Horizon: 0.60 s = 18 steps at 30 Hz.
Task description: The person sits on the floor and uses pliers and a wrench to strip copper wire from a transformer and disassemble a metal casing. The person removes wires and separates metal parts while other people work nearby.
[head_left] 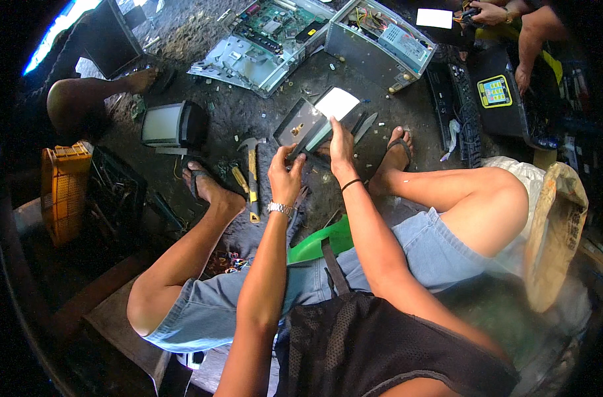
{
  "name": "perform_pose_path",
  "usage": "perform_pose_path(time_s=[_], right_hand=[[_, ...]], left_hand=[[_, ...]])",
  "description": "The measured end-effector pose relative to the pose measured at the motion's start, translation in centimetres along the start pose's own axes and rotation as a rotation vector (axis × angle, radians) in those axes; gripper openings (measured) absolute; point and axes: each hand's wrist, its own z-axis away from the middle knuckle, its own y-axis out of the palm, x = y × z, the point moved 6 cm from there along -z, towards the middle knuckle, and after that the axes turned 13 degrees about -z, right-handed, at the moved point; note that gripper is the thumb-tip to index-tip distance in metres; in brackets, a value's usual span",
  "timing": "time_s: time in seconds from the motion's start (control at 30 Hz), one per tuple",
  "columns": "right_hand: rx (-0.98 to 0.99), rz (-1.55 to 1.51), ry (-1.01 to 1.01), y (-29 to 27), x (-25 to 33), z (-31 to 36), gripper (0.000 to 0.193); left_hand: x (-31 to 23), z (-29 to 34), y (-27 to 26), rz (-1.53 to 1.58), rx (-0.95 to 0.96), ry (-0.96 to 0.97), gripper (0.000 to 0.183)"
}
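Observation:
Above the dark ground between my feet I hold a flat, shallow dark metal casing (291, 127) with a bright pale panel (336, 103) at its far right; I cannot tell what device it is. My left hand (286, 175) is closed on its near edge, fingertips bent. My right hand (342, 147) grips the right side, thumb and fingers along the edge. Beside the casing, to the right, lies a knife-like blade (365, 126). Left of my left hand are a hammer (252, 173) with a yellow and black handle and a shorter wooden-handled tool (240, 178).
A small monitor (164, 124) stands left. Ahead lie an opened computer chassis (245, 63) with a green circuit board (275, 30) and another computer case (361, 49). A keyboard (469, 109) lies right, near another person's hands (490, 13). An orange basket (65, 192) stands far left.

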Motion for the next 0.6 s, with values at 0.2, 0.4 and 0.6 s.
perform_pose_path(time_s=[0.2,0.4,0.6], right_hand=[[-0.008,0.027,0.127,-0.6,-1.9,-0.5,0.035],[-0.026,0.191,-0.001,-2.2,-1.5,-1.6,0.025],[-0.014,0.247,-0.048,-1.4,-0.2,-0.3,0.028]], left_hand=[[0.7,0.2,-0.1,0.005,0.039,-0.086,0.029],[0.4,0.4,0.9,0.094,0.05,-0.045,0.025],[-0.2,0.5,0.3,0.022,0.037,-0.017,0.028]])
